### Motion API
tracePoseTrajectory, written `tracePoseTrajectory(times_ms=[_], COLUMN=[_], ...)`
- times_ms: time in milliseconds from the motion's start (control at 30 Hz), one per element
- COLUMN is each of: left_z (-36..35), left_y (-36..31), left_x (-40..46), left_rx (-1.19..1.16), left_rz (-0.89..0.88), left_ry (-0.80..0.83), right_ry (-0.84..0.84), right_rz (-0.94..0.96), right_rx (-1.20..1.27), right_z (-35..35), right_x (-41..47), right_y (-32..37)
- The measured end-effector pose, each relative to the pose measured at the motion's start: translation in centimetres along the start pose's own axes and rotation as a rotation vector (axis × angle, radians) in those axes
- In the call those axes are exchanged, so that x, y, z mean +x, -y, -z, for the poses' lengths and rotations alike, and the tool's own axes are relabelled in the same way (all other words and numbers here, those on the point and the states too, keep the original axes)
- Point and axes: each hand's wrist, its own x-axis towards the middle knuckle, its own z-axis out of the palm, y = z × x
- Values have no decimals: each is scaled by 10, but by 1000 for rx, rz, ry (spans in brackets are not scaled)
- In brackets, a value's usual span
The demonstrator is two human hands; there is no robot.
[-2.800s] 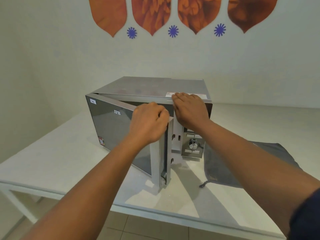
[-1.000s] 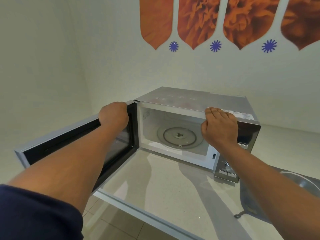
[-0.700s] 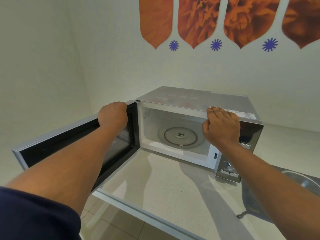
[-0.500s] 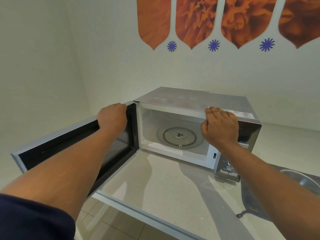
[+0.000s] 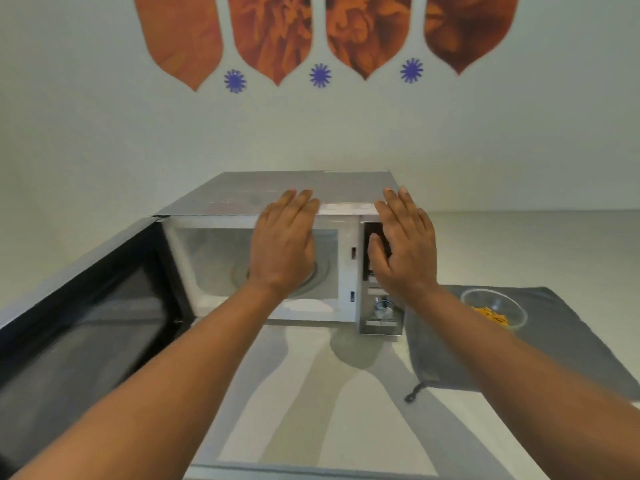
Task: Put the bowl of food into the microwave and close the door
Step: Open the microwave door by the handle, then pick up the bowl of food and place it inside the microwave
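Microwave [image 5: 304,192]: door [image 5: 83,317] swung wide.
Left hand [image 5: 282,244], right hand [image 5: 403,247]: spread flat, empty, before it.
Bowl of food [image 5: 493,311]: right of it, on grey cloth [image 5: 561,348].

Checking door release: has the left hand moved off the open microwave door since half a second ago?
Yes. The left hand has left the black-framed glass door and moved right, now open before the silver microwave's cavity.

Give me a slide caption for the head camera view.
Both open hands, left hand and right hand, before the open microwave; bowl waits on cloth.
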Motion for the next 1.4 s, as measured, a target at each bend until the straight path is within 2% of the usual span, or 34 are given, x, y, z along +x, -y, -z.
tracePoseTrajectory(times_ms=[133,200,333,433,600,667,733,833,967,1167,1400], left_z=[-40,-60,-105,-143,-200,-215,-228,-239,-246,-238,-202], left_y=[-73,-109,-170,-200,-237,-246,-254,-263,-276,-284,-275], left_x=[13,15,8,-3,-18,-19,-19,-20,-23,-27,-56], left_rx=[-260,-366,-546,-718,-1124,-1276,-1349,-1404,-1447,-1489,-1464], left_rz=[-258,-331,-310,-84,631,893,1037,1153,1254,1293,1324], left_ry=[-53,-59,21,200,481,518,534,538,510,454,418], right_ry=[-36,-16,50,60,7,-28,-85,-147,-106,-163,-231], right_rz=[-131,-213,-448,-667,-1109,-1276,-1421,-1538,-1591,-1607,-1667], right_rx=[-14,-29,-34,46,328,419,479,558,634,710,717], right_z=[29,43,65,76,88,86,82,77,71,70,84], right_x=[-22,-39,-78,-103,-139,-149,-157,-162,-164,-164,-164], right_y=[-49,-73,-116,-141,-171,-177,-183,-187,-186,-174,-124])
